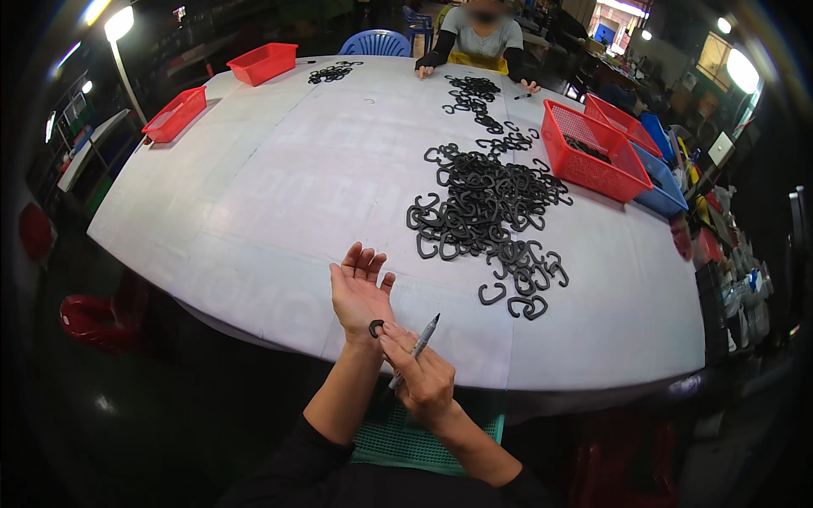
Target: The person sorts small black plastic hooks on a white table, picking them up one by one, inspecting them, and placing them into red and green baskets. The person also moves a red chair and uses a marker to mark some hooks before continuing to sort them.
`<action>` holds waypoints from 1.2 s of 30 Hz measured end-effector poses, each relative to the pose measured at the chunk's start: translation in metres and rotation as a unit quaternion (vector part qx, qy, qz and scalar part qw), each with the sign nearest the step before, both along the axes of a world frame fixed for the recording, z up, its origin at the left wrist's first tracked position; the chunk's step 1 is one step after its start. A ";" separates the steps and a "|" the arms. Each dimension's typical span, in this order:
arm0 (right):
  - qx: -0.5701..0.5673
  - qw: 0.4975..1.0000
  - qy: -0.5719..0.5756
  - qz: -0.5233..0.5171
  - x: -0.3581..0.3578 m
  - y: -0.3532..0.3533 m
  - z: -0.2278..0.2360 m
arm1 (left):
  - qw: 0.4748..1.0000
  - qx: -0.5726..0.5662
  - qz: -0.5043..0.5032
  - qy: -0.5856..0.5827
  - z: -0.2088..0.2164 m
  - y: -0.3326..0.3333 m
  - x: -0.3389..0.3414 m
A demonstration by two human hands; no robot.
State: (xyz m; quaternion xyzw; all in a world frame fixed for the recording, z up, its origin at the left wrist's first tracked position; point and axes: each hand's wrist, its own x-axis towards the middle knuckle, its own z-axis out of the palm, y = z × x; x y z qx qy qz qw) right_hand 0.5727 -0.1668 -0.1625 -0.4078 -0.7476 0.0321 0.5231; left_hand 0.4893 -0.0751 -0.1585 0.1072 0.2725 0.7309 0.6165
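Observation:
My left hand (362, 292) is raised over the near edge of the table, palm up, its fingers loosely spread with nothing in them. Crossing below it, my right hand (421, 372) grips a grey marker pen (426, 334) with its dark tip pointing up and away. At the right fingertips, against the base of my left palm, is a small black C-shaped piece (375, 327). It looks pinched there, though the contact is partly hidden. Beyond my hands and to the right lies a large heap of similar black C-shaped pieces (491, 199).
A white table (254, 220) spreads ahead. Red baskets (593, 173) and a blue basket (665, 190) line its right edge; two red trays (262, 65) stand far left. A green basket (406, 436) is below my forearms. Across the table sits another person (483, 38) beside more pieces.

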 end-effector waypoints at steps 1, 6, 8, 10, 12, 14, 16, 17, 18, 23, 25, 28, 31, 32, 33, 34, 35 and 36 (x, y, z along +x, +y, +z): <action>-0.003 1.000 0.014 -0.001 -0.001 0.002 0.000 | 1.000 0.012 0.009 0.008 -0.001 0.001 0.000; -0.080 0.995 0.062 -0.014 -0.008 0.004 0.011 | 0.989 0.119 0.043 0.071 -0.007 -0.009 0.012; -0.108 0.992 0.066 0.015 -0.004 0.006 0.007 | 0.992 0.109 0.034 0.061 -0.007 -0.009 0.012; -0.070 0.996 0.039 0.030 -0.001 0.009 0.009 | 0.997 0.074 0.001 0.021 0.000 -0.006 0.004; -0.039 0.998 0.009 0.048 -0.003 0.009 0.011 | 0.997 0.020 -0.067 -0.029 0.001 -0.001 -0.009; -0.011 0.998 -0.023 0.061 0.000 0.009 0.014 | 0.987 -0.045 -0.138 -0.067 0.001 0.006 -0.018; -0.024 0.998 0.007 0.054 0.001 0.012 0.011 | 0.995 -0.003 -0.093 -0.033 0.003 0.004 -0.014; -0.037 0.998 0.020 0.045 0.002 0.011 0.009 | 0.998 0.032 -0.051 -0.002 0.008 0.002 -0.006; -0.070 0.995 0.060 0.048 0.000 0.011 0.010 | 0.997 0.070 0.001 0.035 0.011 -0.002 -0.003; -0.083 0.996 0.025 0.034 0.000 0.013 0.010 | 0.992 0.095 0.016 0.078 0.003 -0.008 0.006; -0.067 0.996 0.035 0.051 0.000 0.010 0.005 | 0.998 0.011 -0.056 0.022 0.001 -0.006 -0.002; -0.076 0.994 0.038 0.066 0.010 0.007 -0.003 | 0.990 -0.068 -0.119 -0.031 -0.005 0.002 -0.003; -0.172 0.970 0.153 0.078 0.017 0.003 -0.004 | 0.989 -0.095 -0.100 -0.059 -0.006 0.011 -0.011; -0.224 0.946 0.224 0.064 0.020 0.003 -0.008 | 0.992 -0.059 -0.108 0.003 -0.004 0.010 -0.012; -0.283 0.895 0.338 0.076 0.022 0.004 -0.006 | 0.991 -0.023 -0.116 0.065 -0.002 0.008 -0.014; -0.335 0.826 0.446 0.086 0.023 0.006 -0.001 | 0.984 0.015 -0.124 0.126 -0.002 0.005 -0.012; -0.363 0.788 0.488 0.092 0.027 0.010 0.003 | 0.977 0.024 -0.149 0.152 -0.003 -0.004 -0.011; -0.370 0.773 0.507 0.088 0.029 0.013 0.004 | 0.967 0.047 -0.179 0.174 -0.005 -0.012 -0.008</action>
